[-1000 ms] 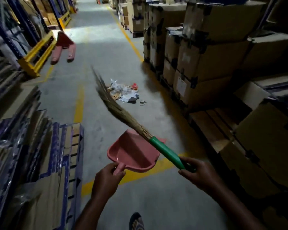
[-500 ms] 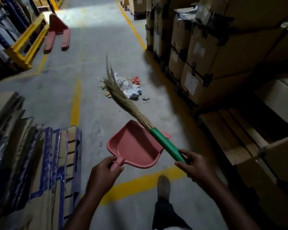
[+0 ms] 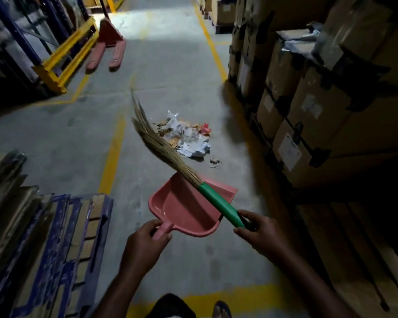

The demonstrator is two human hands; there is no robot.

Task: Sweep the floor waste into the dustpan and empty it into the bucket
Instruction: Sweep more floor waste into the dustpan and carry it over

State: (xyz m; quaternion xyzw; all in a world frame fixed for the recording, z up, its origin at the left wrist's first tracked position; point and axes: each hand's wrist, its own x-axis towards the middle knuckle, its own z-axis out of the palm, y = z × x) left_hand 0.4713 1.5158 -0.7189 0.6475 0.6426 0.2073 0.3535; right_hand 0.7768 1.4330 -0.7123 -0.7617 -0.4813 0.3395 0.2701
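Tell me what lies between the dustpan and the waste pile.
Head view: bare concrete floor between the dustpan and the waste pile, save a few small scraps toward the right; the broom crosses over that stretch.

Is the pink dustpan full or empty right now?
Empty. The dustpan shows only bare pink plastic inside, and the waste pile lies unswept on the floor beyond it.

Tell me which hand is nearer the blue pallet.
Left. The left hand, gripping the dustpan, is right of the blue pallet; the right hand, gripping the broom, is farther right.
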